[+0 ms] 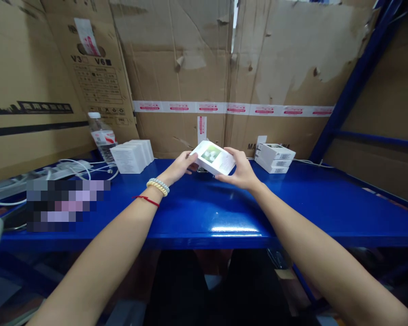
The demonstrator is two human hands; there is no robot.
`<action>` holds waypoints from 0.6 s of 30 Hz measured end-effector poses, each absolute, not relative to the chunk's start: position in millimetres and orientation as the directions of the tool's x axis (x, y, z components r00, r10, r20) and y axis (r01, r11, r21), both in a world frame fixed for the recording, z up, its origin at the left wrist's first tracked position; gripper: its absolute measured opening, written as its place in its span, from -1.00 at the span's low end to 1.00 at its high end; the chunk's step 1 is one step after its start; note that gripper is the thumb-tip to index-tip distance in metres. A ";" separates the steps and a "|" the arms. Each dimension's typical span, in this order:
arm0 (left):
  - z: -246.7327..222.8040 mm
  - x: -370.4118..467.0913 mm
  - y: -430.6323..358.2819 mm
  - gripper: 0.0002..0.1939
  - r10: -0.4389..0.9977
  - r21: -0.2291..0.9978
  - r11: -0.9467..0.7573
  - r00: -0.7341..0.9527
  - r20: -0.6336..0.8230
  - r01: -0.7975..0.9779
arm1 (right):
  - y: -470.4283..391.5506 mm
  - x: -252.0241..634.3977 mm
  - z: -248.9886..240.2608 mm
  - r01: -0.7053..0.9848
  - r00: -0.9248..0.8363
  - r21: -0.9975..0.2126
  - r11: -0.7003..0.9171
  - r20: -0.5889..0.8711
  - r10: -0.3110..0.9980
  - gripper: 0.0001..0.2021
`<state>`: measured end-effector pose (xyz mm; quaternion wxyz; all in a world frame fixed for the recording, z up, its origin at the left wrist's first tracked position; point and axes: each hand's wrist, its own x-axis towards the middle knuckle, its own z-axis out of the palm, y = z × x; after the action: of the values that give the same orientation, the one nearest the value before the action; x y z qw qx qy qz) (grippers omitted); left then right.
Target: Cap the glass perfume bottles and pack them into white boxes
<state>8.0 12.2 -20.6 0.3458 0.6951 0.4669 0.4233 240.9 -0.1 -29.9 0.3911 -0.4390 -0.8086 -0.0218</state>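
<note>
Between my two hands, above the blue table (204,203), is a small white box (221,159) with a green picture of white earbuds on its face. It is tilted, its printed face turned up toward me. My left hand (182,168) grips its left end with thumb and fingers. Around the right end, my right hand (240,171) is closed, thumb at the near edge and fingers at the far one. A small dark object, mostly hidden, shows under the box. Several plain white boxes (131,157) stand in a row left of my hands. At the right is a stack of similar boxes (274,158).
A water bottle (104,138) leans at the back left. White cables and a power strip (37,176) lie along the left side, near a pixelated patch. Cardboard sheets (183,77) wall off the back. A blue metal post (355,77) rises at the right.
</note>
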 end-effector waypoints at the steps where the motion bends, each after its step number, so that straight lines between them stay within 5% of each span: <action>1: -20.4 8.7 12.0 -0.36 0.944 0.900 -0.312 0.209 0.257 0.304 | -0.6 238.6 -29.8 0.709 -0.348 -0.291 0.642 0.647 0.678 -0.06; 10: -17.3 4.5 4.6 -0.57 0.944 0.967 -0.251 0.208 0.256 -0.051 | -4.3 234.8 -27.4 0.612 -0.332 -0.345 0.711 0.705 0.627 -0.05; 18: -14.3 0.7 3.9 -0.64 0.974 0.991 -0.117 0.186 0.129 -0.070 | -3.2 239.7 -26.0 0.540 -0.257 -0.494 0.681 0.674 0.693 -0.13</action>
<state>0.7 3.9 -14.3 0.5280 0.5605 0.4032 0.4945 239.7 -3.2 -26.0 0.4676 -0.3907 -0.7887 0.0816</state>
